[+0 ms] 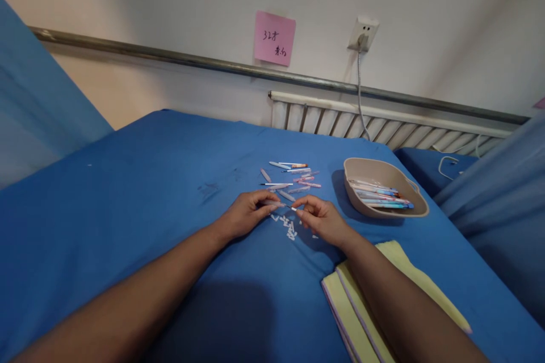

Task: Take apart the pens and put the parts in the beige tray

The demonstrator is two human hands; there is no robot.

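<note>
Over the blue cloth, my left hand (251, 211) pinches a pale pen barrel (272, 202) that points to the right. My right hand (321, 218) has its thumb and forefinger closed on a small white piece (293, 209) at the barrel's dark, thin end. Whether the two parts touch is too small to tell. Just below the fingers lie several small white pieces (290, 229), scattered in a loose group. Beyond both hands are several pen parts, among them a white refill with a dark tip (276, 184) and pink pieces (310, 184).
To the right stands a beige basket (419, 204) with several pens (378, 195) inside. A folded yellow towel (409, 272) lies under my right forearm. Behind the blue-covered surface (128, 181) are a white radiator (323, 119), a metal rail (191, 60) and a plugged-in socket (364, 33).
</note>
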